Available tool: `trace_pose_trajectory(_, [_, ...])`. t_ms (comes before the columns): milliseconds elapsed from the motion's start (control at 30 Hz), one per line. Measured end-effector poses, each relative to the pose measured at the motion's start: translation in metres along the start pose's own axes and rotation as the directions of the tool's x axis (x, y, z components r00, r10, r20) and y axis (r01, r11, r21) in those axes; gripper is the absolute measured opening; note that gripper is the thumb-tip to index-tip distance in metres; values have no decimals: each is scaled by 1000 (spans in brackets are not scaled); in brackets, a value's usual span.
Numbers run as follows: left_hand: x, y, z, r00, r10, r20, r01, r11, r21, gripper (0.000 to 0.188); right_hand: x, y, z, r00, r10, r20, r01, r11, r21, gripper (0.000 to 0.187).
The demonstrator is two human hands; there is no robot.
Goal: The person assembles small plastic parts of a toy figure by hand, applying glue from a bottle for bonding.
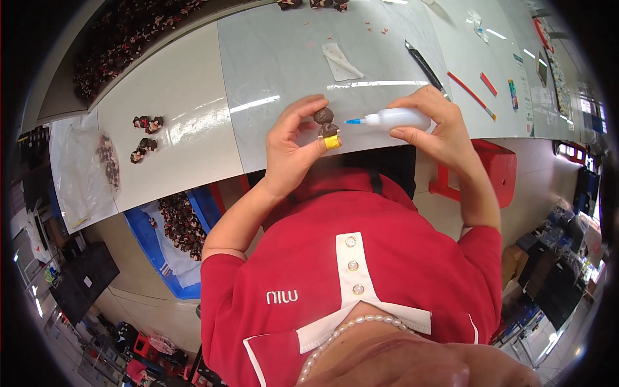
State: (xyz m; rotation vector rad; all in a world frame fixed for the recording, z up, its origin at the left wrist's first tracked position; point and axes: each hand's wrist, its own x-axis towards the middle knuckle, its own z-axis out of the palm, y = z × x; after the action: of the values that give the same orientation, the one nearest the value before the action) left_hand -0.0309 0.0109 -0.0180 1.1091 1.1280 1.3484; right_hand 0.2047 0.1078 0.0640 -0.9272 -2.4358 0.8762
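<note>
My left hand pinches a small dark brown figurine upright between thumb and fingers. It has a round, textured head above a smaller body. A yellow band sits at the tip of my left thumb, just below the figurine. My right hand is closed around a white squeeze bottle lying sideways in its grip. The bottle's thin blue nozzle points left at the figurine, a small gap short of it.
Several similar figurines lie on the table at left, near a clear plastic bag. A blue crate of small parts stands below. Beyond my hands are white paper, a black cutter knife and a red stick. A red stool stands right.
</note>
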Motion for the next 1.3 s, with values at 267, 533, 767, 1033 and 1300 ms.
trace_pose_trajectory(267, [12,6,20,995,-56,86,78,958,-277,54,14,63,47,925,335,-176,-115,692,713,29])
trace_pose_trajectory(533, [12,3,18,892,-255,373,432,725,-537,55,16,69,51,860,219,-461,-58,940,337,38])
trace_pose_trajectory(767, [11,0,20,818,-191,543,542,572,-616,59,-10,20,54,853,-305,-424,432,868,245,55])
trace_pose_trajectory(1033, [4,-4,11,743,-116,659,641,407,-651,58,-2,6,66,829,-472,-300,538,820,196,38])
trace_pose_trajectory(1300, [1,-9,8,685,-104,721,703,353,-617,55,1,-4,65,712,-640,-288,683,726,76,34])
